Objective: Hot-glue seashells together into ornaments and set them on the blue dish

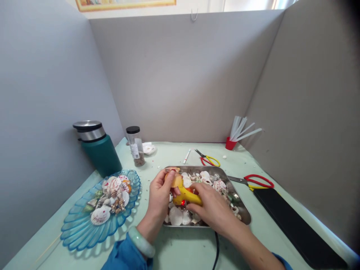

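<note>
My left hand [159,195] pinches a small orange shell [176,181] over the near left part of a metal tray [245,214] full of seashells. My right hand [213,208] is wrapped round a yellow glue gun [186,196], whose tip points at the shell; a red light glows under it. Its black cord [216,249] runs down toward me off the table's front. A pale green bangle sits on my left wrist.
A blue glass dish [81,228] holding decorated shells lies at the left. Behind it stand a green flask [99,150] and a small jar [136,148]. Two scissors [209,160] [254,182], a red cup of glue sticks [233,140], a pen and a black pad [295,225] lie right.
</note>
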The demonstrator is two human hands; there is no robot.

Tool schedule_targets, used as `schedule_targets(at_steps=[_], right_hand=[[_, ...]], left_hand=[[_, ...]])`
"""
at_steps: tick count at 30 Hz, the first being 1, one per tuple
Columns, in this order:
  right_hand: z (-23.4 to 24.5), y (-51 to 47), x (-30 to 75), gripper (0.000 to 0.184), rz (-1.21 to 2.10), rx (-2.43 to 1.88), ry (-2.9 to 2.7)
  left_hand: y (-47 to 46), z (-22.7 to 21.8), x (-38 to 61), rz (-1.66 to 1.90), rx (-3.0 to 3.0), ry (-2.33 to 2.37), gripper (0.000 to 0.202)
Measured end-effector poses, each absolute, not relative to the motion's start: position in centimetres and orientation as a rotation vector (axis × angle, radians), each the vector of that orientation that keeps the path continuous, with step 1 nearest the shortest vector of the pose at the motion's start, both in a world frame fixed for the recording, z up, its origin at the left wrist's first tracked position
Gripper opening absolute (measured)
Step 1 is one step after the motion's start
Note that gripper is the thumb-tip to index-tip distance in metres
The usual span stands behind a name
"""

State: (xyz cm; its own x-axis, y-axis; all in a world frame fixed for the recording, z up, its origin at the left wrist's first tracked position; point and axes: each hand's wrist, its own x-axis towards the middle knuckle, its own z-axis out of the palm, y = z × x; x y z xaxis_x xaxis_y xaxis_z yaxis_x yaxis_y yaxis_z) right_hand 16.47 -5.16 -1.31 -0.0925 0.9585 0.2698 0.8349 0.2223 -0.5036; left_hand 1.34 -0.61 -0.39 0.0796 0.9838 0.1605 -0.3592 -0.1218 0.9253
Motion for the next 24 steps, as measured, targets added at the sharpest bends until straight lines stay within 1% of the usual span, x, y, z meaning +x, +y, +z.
schedule_targets(at_steps=[3, 6, 10, 12, 15, 16, 18, 20, 24], right_hand=[[-1.5, -5.3, 16.5, 0.027, 0.384, -1.693, -1.981], [-1.3, -5.1, 17.4, 0.029, 0.472, -1.619, -1.905], [-0.6, -4.8, 19.0, 0.031, 0.751, -1.476, -1.638], [0.0, -4.8, 19.4, 0.034, 0.947, -1.325, -1.395], [0.9, -5.3, 19.2, 0.028, 1.155, -0.961, -1.128], [1.0, -5.5, 19.0, 0.028, 1.181, -0.875, -1.104], [0.8, -5.8, 18.6, 0.033, 1.164, -0.813, -1.091], [0.2, -6.0, 18.4, 0.039, 1.119, -0.867, -1.073], [-1.4, -6.1, 18.3, 0.043, 1.167, -0.949, -1.080]], left_hand=[[-0.6, -0.3, 1.4, 1.386, 1.089, 0.803, 0.025], [-0.7, -0.2, 1.3, 1.387, 1.081, 0.782, 0.025], [-0.6, -0.1, 1.2, 1.370, 1.085, 0.754, 0.027], [-0.6, -0.1, 1.2, 1.376, 1.087, 0.765, 0.027], [-0.5, -0.2, 1.3, 1.366, 1.100, 0.774, 0.026], [-0.5, -0.2, 1.3, 1.352, 1.110, 0.769, 0.027], [-0.6, -0.1, 1.4, 1.326, 1.129, 0.757, 0.028], [-0.6, -0.1, 1.4, 1.317, 1.142, 0.759, 0.030], [-0.7, 0.0, 1.4, 1.327, 1.147, 0.809, 0.029]])
